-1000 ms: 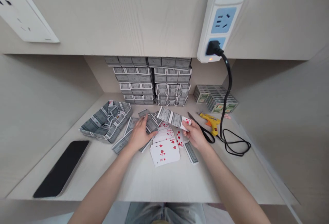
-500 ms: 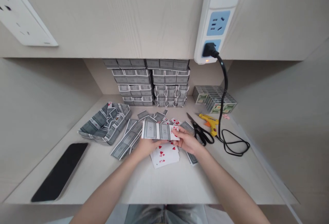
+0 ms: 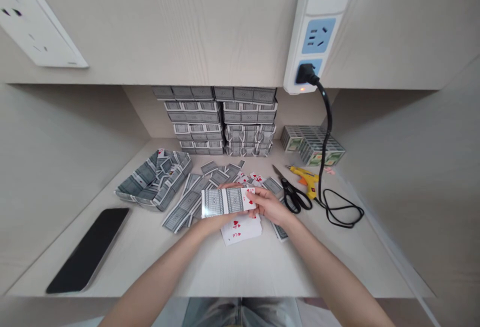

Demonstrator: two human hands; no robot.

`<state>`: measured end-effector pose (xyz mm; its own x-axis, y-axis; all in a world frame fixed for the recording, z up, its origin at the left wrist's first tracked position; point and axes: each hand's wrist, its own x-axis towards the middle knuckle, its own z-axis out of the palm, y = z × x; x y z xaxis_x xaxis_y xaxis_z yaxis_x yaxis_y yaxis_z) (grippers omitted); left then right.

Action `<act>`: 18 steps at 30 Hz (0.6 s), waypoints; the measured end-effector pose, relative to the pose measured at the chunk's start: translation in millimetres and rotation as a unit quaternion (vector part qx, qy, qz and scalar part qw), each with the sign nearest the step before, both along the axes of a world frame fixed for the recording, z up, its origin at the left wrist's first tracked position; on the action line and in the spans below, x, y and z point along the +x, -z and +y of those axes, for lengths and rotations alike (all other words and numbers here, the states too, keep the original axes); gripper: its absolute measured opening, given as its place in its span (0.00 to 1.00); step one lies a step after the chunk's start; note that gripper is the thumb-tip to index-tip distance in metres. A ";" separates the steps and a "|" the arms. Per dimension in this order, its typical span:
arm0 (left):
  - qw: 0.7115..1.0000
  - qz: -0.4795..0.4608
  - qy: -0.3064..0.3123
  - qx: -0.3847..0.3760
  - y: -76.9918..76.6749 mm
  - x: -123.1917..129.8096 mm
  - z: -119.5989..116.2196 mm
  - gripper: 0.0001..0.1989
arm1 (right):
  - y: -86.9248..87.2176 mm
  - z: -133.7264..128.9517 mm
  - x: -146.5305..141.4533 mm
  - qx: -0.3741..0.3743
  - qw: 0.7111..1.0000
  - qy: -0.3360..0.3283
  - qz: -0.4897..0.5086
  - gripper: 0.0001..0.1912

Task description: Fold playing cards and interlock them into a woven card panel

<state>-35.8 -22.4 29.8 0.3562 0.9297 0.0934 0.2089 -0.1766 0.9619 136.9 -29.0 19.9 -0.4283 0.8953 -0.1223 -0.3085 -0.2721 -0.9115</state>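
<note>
A strip of joined playing cards (image 3: 219, 202), grey backs up with a red heart face at its right end, is held above the desk. My right hand (image 3: 270, 205) pinches that right end, thumb on top. Under and behind the strip is my left hand (image 3: 221, 221), its fingers partly hidden by the cards and closed round them. Below the hands lies a face-up pile of heart cards (image 3: 242, 229). Folded card strips (image 3: 183, 207) lie to the left, and loose cards (image 3: 219, 176) are scattered behind.
A card-built tray (image 3: 129, 192) and a black phone (image 3: 88, 249) are at the left. Stacked card boxes (image 3: 249, 117) stand at the back. Black scissors (image 3: 294, 194), a yellow glue gun (image 3: 308, 179) and its cable (image 3: 329, 117) lie right, near green-printed blocks (image 3: 313, 142).
The card strip has moved slightly left and down. My left hand has shifted further beneath it, with fingertips now showing beyond its far edge. My right hand keeps its pinch.
</note>
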 end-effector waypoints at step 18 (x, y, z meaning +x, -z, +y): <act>0.983 -0.101 -0.148 0.040 -12.1 -27.5 9.2 0.27 | -6.1 10.3 16.2 0.083 0.972 0.216 -0.033 0.31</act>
<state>-63.3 -13.1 42.0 0.0372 0.9769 0.2106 0.0686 -0.2128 0.9747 153.2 -18.7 26.0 -0.0030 0.9997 0.0244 -0.3008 0.0224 -0.9534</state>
